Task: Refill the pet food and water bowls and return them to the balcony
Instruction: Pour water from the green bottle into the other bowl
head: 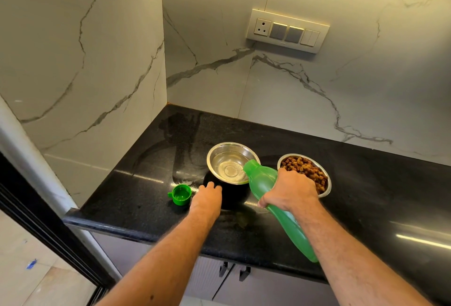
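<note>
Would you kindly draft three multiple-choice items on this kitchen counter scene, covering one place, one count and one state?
1. Where does the small green plastic cap lie?
A. on the black stone counter, left of the left hand
B. inside the kibble bowl
C. on the bottle

2. How many round steel bowls stand on the counter?
A. one
B. two
C. three

3. What state is the green plastic bottle in?
A. upright and capped
B. lying flat
C. tilted, mouth over the steel water bowl

Answers: 1 A, the cap rests mouth up by that hand; 2 B, the water bowl and the steel kibble bowl; 3 C, the right hand grips it tipped.
</note>
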